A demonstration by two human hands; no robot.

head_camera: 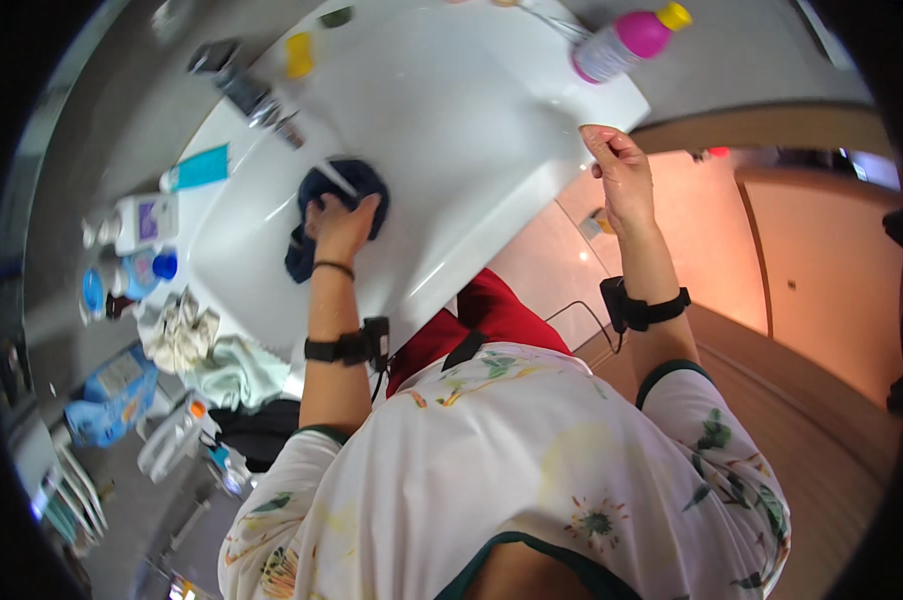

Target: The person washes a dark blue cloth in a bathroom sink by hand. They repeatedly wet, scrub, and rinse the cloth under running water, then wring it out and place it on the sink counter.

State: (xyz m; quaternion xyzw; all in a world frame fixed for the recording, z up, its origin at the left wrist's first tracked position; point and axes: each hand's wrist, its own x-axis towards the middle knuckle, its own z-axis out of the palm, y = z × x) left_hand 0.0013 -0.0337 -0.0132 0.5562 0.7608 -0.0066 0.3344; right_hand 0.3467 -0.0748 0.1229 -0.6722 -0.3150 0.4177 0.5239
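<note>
My left hand (343, 225) grips a bunched dark blue cloth (354, 172) in the white sink (451, 180). Thumb and fingers press into the fabric from the near side. A pale streak crosses the cloth; whether it is running water or trim I cannot tell. Just beyond stands the chrome faucet (253, 94), its outlet pointing towards the cloth. My right hand (622, 172) hovers by the sink's right rim, wet, thumb against bent fingers, with nothing visible in it. Nearest to it is a pink bottle with a yellow cap (631, 41).
A yellow object (299, 55) sits behind the faucet. Along the left are a teal tube (199, 167), a white pump bottle (145, 223), a blue-capped bottle (148, 271), cream fabric (181, 330), a pale green cloth (234, 373) and a white jug (174, 439). A wooden edge (759, 129) runs at right.
</note>
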